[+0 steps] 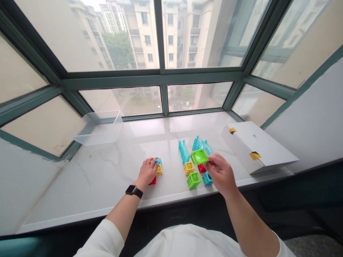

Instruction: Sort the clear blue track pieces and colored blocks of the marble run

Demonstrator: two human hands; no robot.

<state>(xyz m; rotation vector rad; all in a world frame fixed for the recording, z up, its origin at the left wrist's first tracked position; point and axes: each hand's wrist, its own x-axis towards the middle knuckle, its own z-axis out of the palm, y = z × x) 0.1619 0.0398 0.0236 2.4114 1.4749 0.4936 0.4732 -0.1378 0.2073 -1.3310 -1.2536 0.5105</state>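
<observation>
My right hand (221, 174) pinches a green square piece with a round dish (199, 156), held a little above the white sill. Under and beside it lie a yellow cube (189, 168), a green cube (194, 180), a red piece (202, 168) and a blue cube (207, 179). My left hand (147, 171), with a black watch on its wrist, rests curled over a small stack of blue, yellow and red blocks (158, 168). Clear teal track pieces (194, 146) lie just behind the cubes.
A clear plastic tub (100, 127) stands at the back left of the marble sill (107, 175). A white cardboard box with yellow tape (257, 146) lies at the right. Window panes rise right behind the sill.
</observation>
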